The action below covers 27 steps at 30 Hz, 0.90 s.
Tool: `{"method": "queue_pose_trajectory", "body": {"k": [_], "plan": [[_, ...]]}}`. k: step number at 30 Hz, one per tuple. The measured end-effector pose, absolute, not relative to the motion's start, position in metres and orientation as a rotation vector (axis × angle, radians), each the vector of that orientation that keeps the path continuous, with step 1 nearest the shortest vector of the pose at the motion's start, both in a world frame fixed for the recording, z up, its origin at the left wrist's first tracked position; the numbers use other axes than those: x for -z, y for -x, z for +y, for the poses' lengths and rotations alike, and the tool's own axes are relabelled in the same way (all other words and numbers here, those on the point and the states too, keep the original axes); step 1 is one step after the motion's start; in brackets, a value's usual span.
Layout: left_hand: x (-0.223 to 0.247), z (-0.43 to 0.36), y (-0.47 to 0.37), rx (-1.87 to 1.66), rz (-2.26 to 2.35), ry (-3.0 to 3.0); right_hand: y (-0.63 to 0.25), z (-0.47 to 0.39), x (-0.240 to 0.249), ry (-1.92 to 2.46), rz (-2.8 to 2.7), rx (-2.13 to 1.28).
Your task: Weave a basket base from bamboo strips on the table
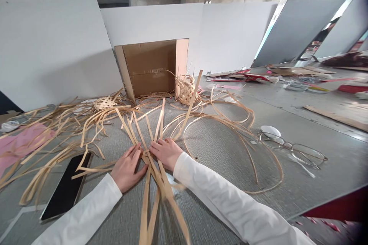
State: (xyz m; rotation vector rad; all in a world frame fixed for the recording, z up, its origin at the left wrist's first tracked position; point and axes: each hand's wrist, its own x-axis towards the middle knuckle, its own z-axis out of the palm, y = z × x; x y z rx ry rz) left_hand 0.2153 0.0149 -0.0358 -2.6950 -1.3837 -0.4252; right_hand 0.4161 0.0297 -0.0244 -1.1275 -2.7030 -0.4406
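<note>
Flat bamboo strips [146, 199] cross and fan out on the grey table in front of me, their ends pointing away and toward me. At the left side of the crossing, my left hand [128, 168] holds the strips, its fingers together and its thumb reaching toward the middle. My right hand [166, 153] grips them from the other side, fingertips bent over the crossing. The strip parts under my fingers are hidden. One long strip [188, 114] rises at a slant beyond my right hand. The strips nearest me look blurred.
A black phone [66, 187] lies left, beside loose strips [46, 160] and pink paper [21, 145]. Glasses [293, 149] rest at right. Behind are an open cardboard box [122, 71], a woven ball [186, 90], a woven piece [105, 102] and white panels [51, 46]. Coiled strips [247, 157] curve right.
</note>
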Motion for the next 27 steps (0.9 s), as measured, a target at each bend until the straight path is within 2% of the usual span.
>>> {"method": "queue_pose_trajectory", "body": {"k": [9, 22, 27], "plan": [[0.035, 0.013, -0.215, 0.530, -1.451, 2.708, -0.415, 0.031, 0.031, 1.154, -2.594, 0.377], [0.030, 0.013, -0.220, 0.454, -1.438, 2.731, -0.414, 0.034, 0.035, 1.034, -2.610, 0.190], [0.031, 0.014, -0.221, 0.428, -1.479, 2.755, -0.413, 0.036, 0.039, 1.010, -2.612, 0.232]]}}
